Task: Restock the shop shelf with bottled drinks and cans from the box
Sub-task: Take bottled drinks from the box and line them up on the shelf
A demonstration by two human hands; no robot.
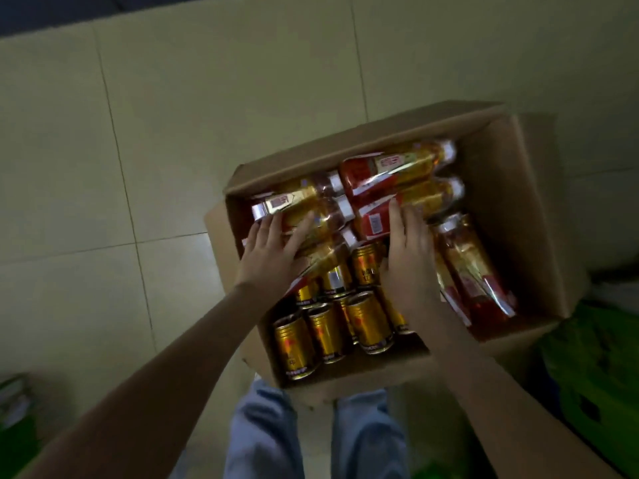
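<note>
Jeans (262, 437) fill the bottom edge of the view, the person's two legs standing right against the near wall of an open cardboard box (501, 174) that sits on the floor. Both bare forearms reach forward and down into it. Gold cans (368, 323) stand packed together in the near left part of the box, some upright and some leaning, between the two wrists. Just beyond them the left hand (273, 252) lies flat with its fingers stretched and spread over a gold-labelled bottle (294, 202) resting on its side, not curled round it. The right hand (411, 250) is seen from the back, its fingers straight and their tips touching a red-labelled bottle (377, 219) in the middle of the box; the blur hides its thumb. More bottles (390, 167) lie on their sides across the far half, white caps showing, and another one (470, 267) lies lengthwise along the right wall. Green packaging (594, 357) sits just beside the box on the right. Pale floor tiles (173, 115) stretch away beyond the far wall.
</note>
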